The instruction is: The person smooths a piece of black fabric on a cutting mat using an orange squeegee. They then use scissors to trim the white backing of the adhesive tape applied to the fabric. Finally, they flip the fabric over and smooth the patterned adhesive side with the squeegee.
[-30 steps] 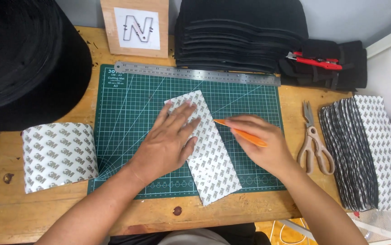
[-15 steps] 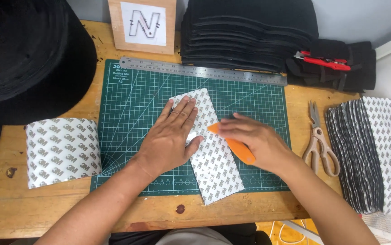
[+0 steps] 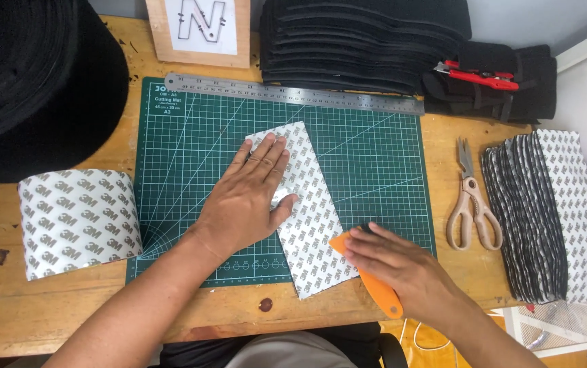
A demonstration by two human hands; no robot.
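A white printed adhesive sheet (image 3: 310,204) lies slanted on the green cutting mat (image 3: 191,143). My left hand (image 3: 249,197) rests flat on the sheet's upper half, fingers spread, pinning it down. My right hand (image 3: 392,262) grips an orange plastic scraper (image 3: 368,276) and presses its blade on the sheet's lower right corner, near the mat's front edge.
A steel ruler (image 3: 293,93) lies along the mat's far edge. Scissors (image 3: 470,201) sit right of the mat, beside a stack of backed pieces (image 3: 552,211). A curled white sheet (image 3: 75,221) lies left. Black foam stacks (image 3: 354,41), a red cutter (image 3: 477,73) and a framed letter card (image 3: 201,27) stand behind.
My right hand has dragged the orange scraper down the sheet from its upper middle to the lower right corner. My left hand stays flat on the sheet.
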